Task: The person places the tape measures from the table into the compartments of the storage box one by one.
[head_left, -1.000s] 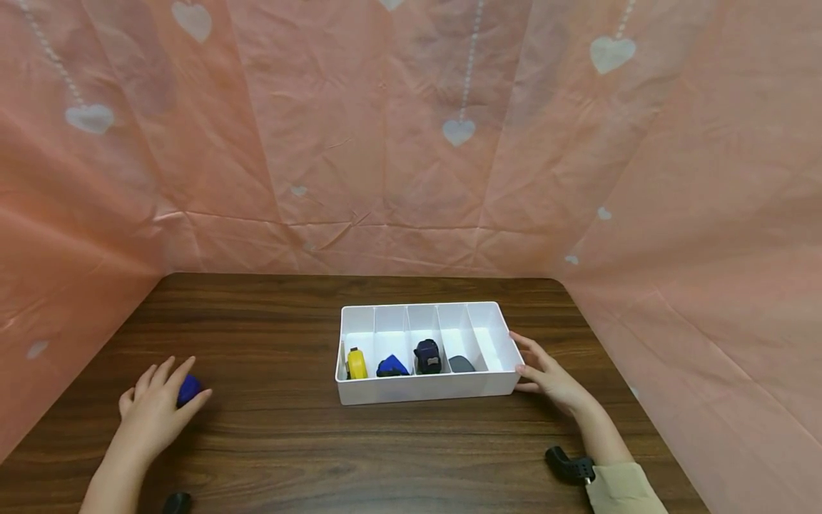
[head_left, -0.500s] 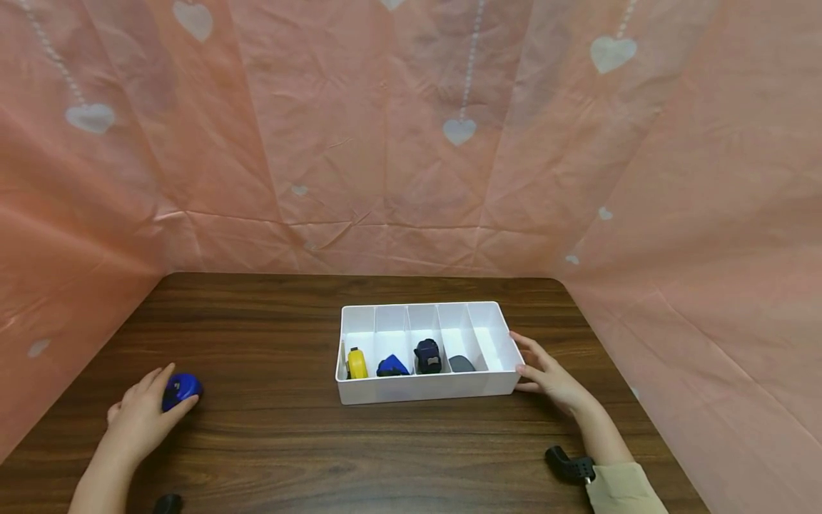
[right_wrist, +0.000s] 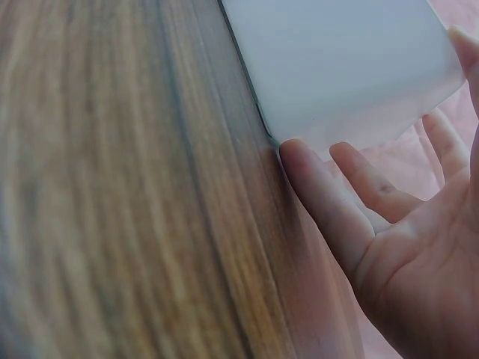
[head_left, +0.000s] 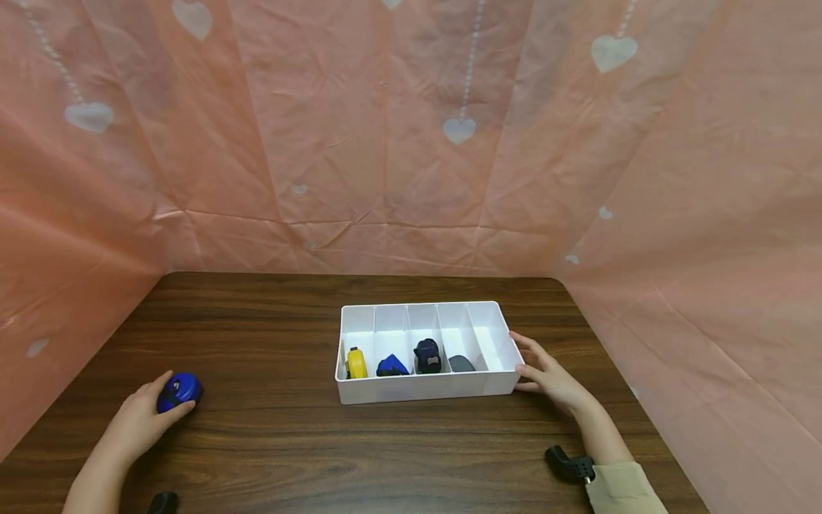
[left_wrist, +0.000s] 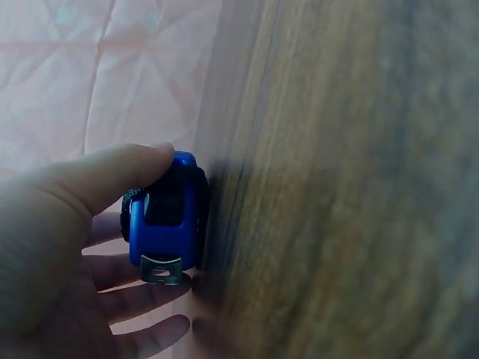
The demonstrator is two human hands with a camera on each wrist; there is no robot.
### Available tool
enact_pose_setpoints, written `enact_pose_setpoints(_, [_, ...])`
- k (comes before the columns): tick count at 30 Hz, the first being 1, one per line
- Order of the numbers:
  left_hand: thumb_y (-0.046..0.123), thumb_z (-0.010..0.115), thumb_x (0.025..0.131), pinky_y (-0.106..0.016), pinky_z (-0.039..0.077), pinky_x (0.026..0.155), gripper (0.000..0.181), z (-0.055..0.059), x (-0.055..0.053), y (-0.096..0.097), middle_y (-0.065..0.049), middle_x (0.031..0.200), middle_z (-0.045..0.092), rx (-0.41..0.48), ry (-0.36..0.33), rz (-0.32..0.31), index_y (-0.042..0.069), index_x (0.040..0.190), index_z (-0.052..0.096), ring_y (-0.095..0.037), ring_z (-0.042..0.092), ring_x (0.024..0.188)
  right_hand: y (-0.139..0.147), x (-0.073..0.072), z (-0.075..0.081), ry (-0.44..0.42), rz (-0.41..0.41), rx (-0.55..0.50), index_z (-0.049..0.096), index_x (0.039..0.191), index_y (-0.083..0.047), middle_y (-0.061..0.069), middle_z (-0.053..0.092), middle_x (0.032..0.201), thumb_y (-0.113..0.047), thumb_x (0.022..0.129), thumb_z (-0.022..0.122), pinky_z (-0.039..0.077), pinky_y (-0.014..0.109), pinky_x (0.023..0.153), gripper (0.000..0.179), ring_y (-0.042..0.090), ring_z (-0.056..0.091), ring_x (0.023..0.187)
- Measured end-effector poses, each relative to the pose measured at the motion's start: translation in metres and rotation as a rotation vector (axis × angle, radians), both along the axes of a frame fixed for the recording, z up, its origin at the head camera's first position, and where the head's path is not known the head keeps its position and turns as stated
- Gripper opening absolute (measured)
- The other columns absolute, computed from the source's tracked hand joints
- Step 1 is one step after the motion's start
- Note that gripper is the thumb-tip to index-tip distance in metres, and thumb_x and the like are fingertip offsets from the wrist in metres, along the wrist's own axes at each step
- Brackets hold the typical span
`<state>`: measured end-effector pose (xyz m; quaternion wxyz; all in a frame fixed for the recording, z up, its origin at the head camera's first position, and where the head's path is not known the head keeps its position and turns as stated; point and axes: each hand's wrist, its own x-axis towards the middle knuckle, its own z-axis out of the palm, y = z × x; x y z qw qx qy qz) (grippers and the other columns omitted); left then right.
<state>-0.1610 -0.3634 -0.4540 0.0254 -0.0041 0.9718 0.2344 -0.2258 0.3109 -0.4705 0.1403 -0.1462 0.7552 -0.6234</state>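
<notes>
In the head view, my left hand (head_left: 138, 421) grips a blue tape measure (head_left: 184, 387) low over the left part of the table. The left wrist view shows the thumb across its top, with the metal hook (left_wrist: 162, 271) at its lower end and the fingers behind it. On the other side, my right hand (head_left: 554, 382) touches the right end of a white divided box (head_left: 424, 389). Seen from the right wrist, its fingers are spread, fingertips (right_wrist: 299, 155) against the box's end wall.
In separate compartments of the box lie a yellow object (head_left: 357, 364), a blue one (head_left: 392, 367), a dark navy one (head_left: 428, 357) and a grey one (head_left: 461, 365); the rightmost compartment is bare. Behind the wooden table (head_left: 282, 442) hangs a pink curtain (head_left: 334, 164).
My left hand has moved from over the tape measure to its left side, and its fingers have closed round it. The right hand and the box have stayed in place.
</notes>
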Motion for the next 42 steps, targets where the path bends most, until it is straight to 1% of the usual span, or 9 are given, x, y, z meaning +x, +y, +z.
enact_pose_setpoints(8, [0.047, 0.061, 0.091, -0.07, 0.033, 0.085, 0.09, 0.002, -0.003, -0.001, -0.05, 0.123, 0.032, 0.0, 0.002, -0.007, -0.023, 0.136, 0.027, -0.065, 0.035, 0.11, 0.0, 0.001, 0.0, 0.002, -0.005, -0.003, 0.014, 0.153, -0.01, 0.035, 0.022, 0.145, -0.016, 0.1, 0.052, 0.05, 0.047, 0.084, 0.065, 0.041, 0.045, 0.119])
enact_pose_setpoints(15, [0.05, 0.064, 0.088, -0.071, 0.033, 0.085, 0.091, -0.001, -0.002, -0.001, -0.05, 0.125, 0.031, 0.013, 0.008, 0.012, -0.021, 0.135, 0.031, -0.065, 0.034, 0.111, -0.001, 0.001, 0.0, -0.002, 0.0, -0.001, 0.014, 0.153, -0.009, 0.035, 0.022, 0.145, -0.015, 0.1, 0.051, 0.05, 0.048, 0.085, 0.065, 0.042, 0.045, 0.119])
enact_pose_setpoints(20, [0.052, 0.063, 0.087, -0.07, 0.033, 0.085, 0.091, -0.002, 0.001, -0.002, -0.05, 0.125, 0.032, 0.021, 0.021, 0.024, -0.02, 0.134, 0.033, -0.065, 0.034, 0.11, -0.001, 0.001, 0.0, 0.001, 0.006, -0.003, 0.013, 0.153, -0.009, 0.035, 0.022, 0.144, -0.015, 0.1, 0.051, 0.05, 0.048, 0.085, 0.065, 0.042, 0.045, 0.119])
enact_pose_setpoints(27, [0.051, 0.065, 0.087, -0.069, 0.035, 0.083, 0.088, 0.0, 0.003, -0.001, -0.049, 0.124, 0.035, 0.017, 0.06, 0.03, -0.02, 0.132, 0.036, -0.064, 0.037, 0.108, -0.001, 0.001, 0.002, 0.0, 0.002, 0.0, 0.013, 0.153, -0.009, 0.035, 0.022, 0.145, -0.016, 0.1, 0.051, 0.05, 0.047, 0.085, 0.065, 0.041, 0.045, 0.119])
enact_pose_setpoints(34, [0.052, 0.067, 0.085, -0.069, 0.036, 0.082, 0.088, 0.004, 0.002, 0.004, -0.046, 0.123, 0.038, 0.011, 0.069, 0.029, -0.017, 0.132, 0.038, -0.063, 0.039, 0.107, 0.0, 0.001, 0.001, 0.006, 0.001, -0.003, 0.013, 0.153, -0.008, 0.036, 0.022, 0.144, -0.016, 0.1, 0.052, 0.05, 0.047, 0.084, 0.066, 0.041, 0.046, 0.118])
enact_pose_setpoints(38, [0.051, 0.07, 0.083, -0.069, 0.036, 0.081, 0.087, 0.006, 0.003, 0.009, -0.044, 0.122, 0.04, 0.013, 0.096, 0.027, -0.015, 0.132, 0.041, -0.062, 0.04, 0.106, 0.0, 0.001, 0.001, 0.009, 0.004, -0.005, 0.013, 0.153, -0.008, 0.036, 0.022, 0.144, -0.016, 0.1, 0.051, 0.05, 0.047, 0.084, 0.065, 0.041, 0.045, 0.119])
enact_pose_setpoints(42, [0.049, 0.072, 0.082, -0.068, 0.037, 0.08, 0.085, 0.008, 0.003, 0.016, -0.042, 0.122, 0.043, 0.017, 0.144, 0.024, -0.014, 0.131, 0.044, -0.061, 0.042, 0.106, 0.0, 0.001, 0.001, 0.008, 0.005, -0.007, 0.013, 0.153, -0.008, 0.036, 0.023, 0.144, -0.016, 0.1, 0.051, 0.05, 0.047, 0.084, 0.065, 0.041, 0.046, 0.118])
